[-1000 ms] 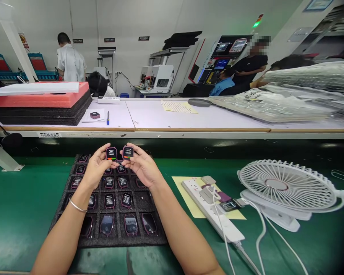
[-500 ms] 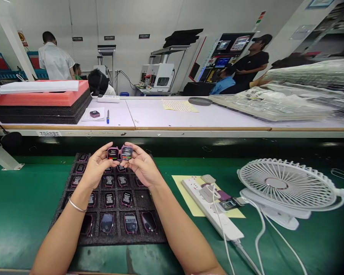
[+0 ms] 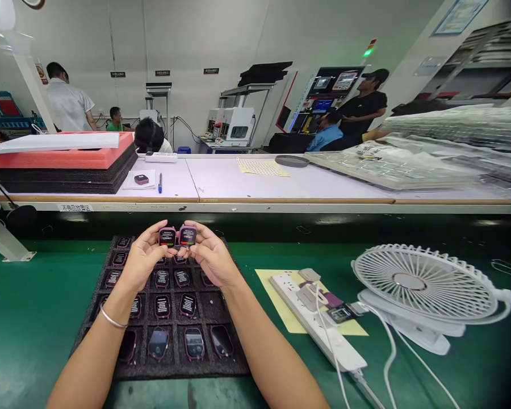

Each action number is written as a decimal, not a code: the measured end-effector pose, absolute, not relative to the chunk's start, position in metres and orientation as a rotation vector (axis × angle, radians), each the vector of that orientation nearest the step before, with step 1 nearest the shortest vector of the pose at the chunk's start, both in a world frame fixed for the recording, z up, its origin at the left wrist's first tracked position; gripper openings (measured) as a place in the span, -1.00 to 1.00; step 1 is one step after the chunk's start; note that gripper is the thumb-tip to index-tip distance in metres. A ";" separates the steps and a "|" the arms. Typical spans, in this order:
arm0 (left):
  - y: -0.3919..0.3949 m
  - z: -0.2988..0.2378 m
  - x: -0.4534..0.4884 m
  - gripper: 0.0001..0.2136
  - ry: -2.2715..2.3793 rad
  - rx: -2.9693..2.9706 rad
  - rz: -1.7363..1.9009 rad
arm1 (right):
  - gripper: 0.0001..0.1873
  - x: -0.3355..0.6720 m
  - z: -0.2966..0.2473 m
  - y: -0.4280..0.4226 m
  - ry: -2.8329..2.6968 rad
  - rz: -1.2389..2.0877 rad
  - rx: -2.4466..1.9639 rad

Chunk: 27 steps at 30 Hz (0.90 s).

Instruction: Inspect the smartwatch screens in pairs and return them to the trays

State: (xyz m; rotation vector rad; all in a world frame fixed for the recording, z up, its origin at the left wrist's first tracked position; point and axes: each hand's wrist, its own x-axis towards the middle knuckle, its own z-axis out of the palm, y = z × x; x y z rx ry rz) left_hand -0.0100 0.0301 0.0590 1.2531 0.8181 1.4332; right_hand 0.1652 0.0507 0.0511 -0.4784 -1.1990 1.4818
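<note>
My left hand [image 3: 147, 255] grips a purple-cased smartwatch [image 3: 167, 236] between thumb and fingers, its lit screen toward me. In my right hand [image 3: 210, 253] is a second purple smartwatch [image 3: 188, 236], held upright right beside the first. Both screens show small white text with a coloured strip low down. Beneath my hands lies a black foam tray [image 3: 176, 363] whose compartments hold several more watches. Text glows on many of them, while the front-row watches, such as this smartwatch [image 3: 195, 344], have dark screens. My hands and forearms hide part of the tray.
To the right, a white power strip [image 3: 319, 324] lies on yellow paper [image 3: 276, 289], with cables running toward me. A white fan [image 3: 413, 281] stands beyond it. Across the back runs a raised shelf [image 3: 221, 187] with stacked foam [image 3: 68, 176] and plastic trays [image 3: 409, 165]. Several people are behind it.
The view has tilted up slightly, so everything sits a little lower. Both hands keep hold of the two smartwatches side by side; the right one's screen shows less glare.
</note>
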 end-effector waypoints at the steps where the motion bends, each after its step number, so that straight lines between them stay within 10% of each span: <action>1: 0.030 0.059 -0.010 -0.47 0.820 1.249 1.431 | -0.48 0.165 0.051 0.051 -1.203 1.478 -0.479; 27: 0.031 0.058 -0.007 -0.45 0.835 1.270 1.465 | -0.48 0.162 0.047 0.050 -1.273 1.435 -0.480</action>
